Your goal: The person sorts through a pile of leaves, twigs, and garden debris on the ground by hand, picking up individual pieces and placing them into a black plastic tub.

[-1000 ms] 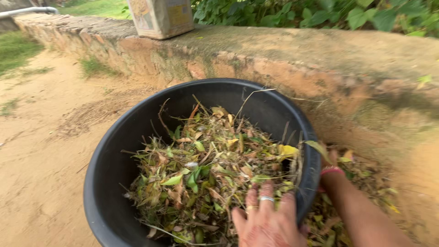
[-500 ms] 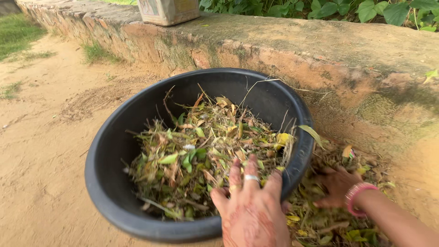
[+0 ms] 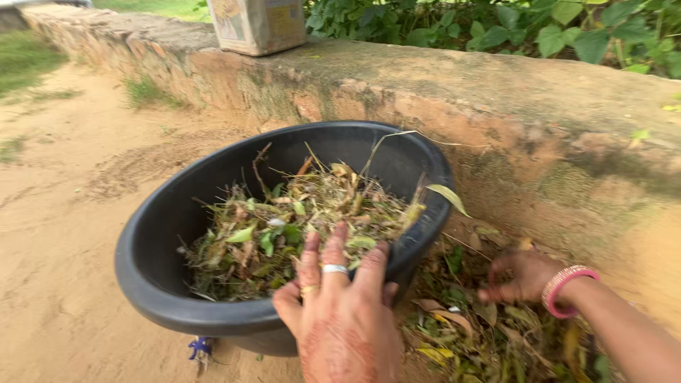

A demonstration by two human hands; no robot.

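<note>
Black tub [image 3: 163, 241] of dry and green leaf litter [image 3: 298, 220], set on sandy ground [image 3: 57, 234] just beside a low plastered wall [image 3: 496, 106].

The tub's near rim is gripped by the left hand [image 3: 344, 319], seen from behind: the fingers [image 3: 333, 259] are spread slightly apart and hooked over the edge onto the litter, with rings worn on two of them. The right hand [image 3: 521, 276], with a pink bangle [image 3: 564, 287] at the wrist, is curled into a loose pile of leaves [image 3: 482, 333] lying on the ground between tub and wall; its fingers are bent together around some of them. A boxy container [image 3: 259, 25] is seen on top of the wall, with green plants [image 3: 553, 28] behind it.
</note>
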